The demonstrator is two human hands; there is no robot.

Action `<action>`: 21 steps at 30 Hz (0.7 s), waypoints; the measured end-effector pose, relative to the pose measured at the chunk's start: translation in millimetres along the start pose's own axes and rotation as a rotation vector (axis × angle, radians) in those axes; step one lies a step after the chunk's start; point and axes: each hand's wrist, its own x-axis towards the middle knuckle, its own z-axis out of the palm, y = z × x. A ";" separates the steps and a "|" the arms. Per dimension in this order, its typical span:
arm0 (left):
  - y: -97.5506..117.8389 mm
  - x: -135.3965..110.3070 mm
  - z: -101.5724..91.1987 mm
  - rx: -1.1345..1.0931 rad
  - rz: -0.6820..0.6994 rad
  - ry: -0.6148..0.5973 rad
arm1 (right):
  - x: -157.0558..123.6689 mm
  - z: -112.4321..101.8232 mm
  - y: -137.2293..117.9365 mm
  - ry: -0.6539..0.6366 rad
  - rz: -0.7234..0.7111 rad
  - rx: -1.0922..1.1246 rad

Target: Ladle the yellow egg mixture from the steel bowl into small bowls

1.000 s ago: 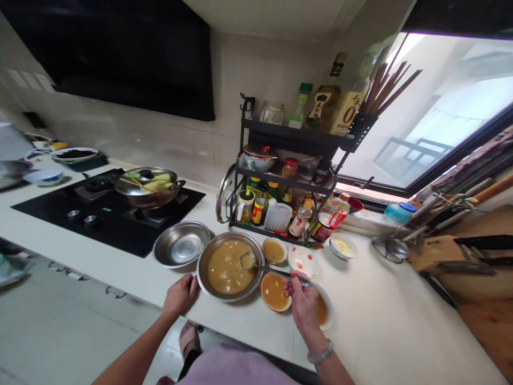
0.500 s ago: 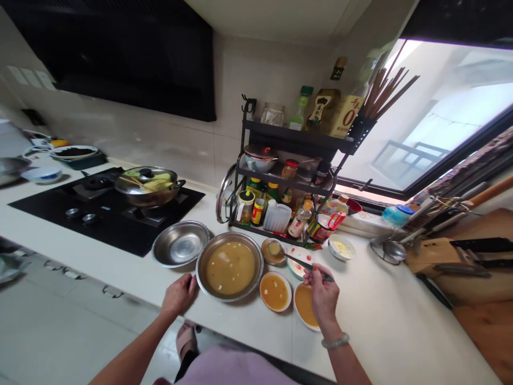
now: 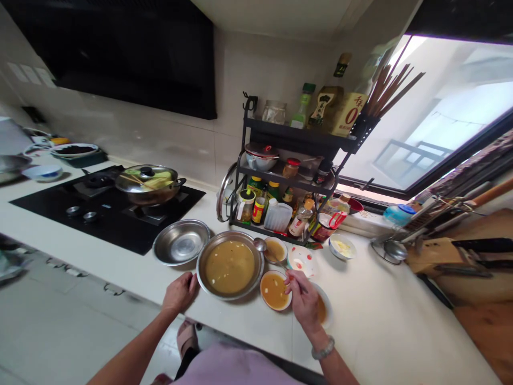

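Note:
My right hand [image 3: 304, 299] grips the dark handle of a metal ladle [image 3: 260, 244], whose head is over the right rim of a wide steel basin [image 3: 199, 270]. Brownish broth with pale bits fills the basin. Closed, my left hand [image 3: 181, 292] rests on the counter against the basin's left side; its fingertips are hidden. Under the ladle's handle stands a small bowl of broth [image 3: 276, 249]. Nearer me is a bowl of orange-brown soup [image 3: 275, 291]; another soup bowl [image 3: 327, 310] is partly covered by my right hand. A red-spotted white dish [image 3: 301, 260] lies behind them.
An empty steel bowl [image 3: 181, 242] stands left of the basin. On the black hob [image 3: 108, 214] sits a lidded pan [image 3: 148, 187]. Behind is a black rack [image 3: 296, 184] of bottles and jars. To the right are a small bowl with yellowish food [image 3: 342, 247] and a knife block [image 3: 435, 256].
My right hand has moved left, carrying the ladle's head from the small rear bowl to the basin's right rim. The spotted dish shows more. My left hand has stayed put.

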 end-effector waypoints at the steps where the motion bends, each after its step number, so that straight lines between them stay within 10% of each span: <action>1: 0.2 0.2 -0.3 0.002 -0.002 -0.006 | -3.1 7.7 0.7 -0.021 0.027 0.030; 8: 1.3 0.1 -1.9 -0.001 -0.004 -0.006 | -20.6 45.0 9.8 -0.026 0.336 0.213; 21: 0.9 -0.2 -1.7 -0.018 -0.003 0.004 | -5.8 21.8 -4.5 0.162 0.467 0.247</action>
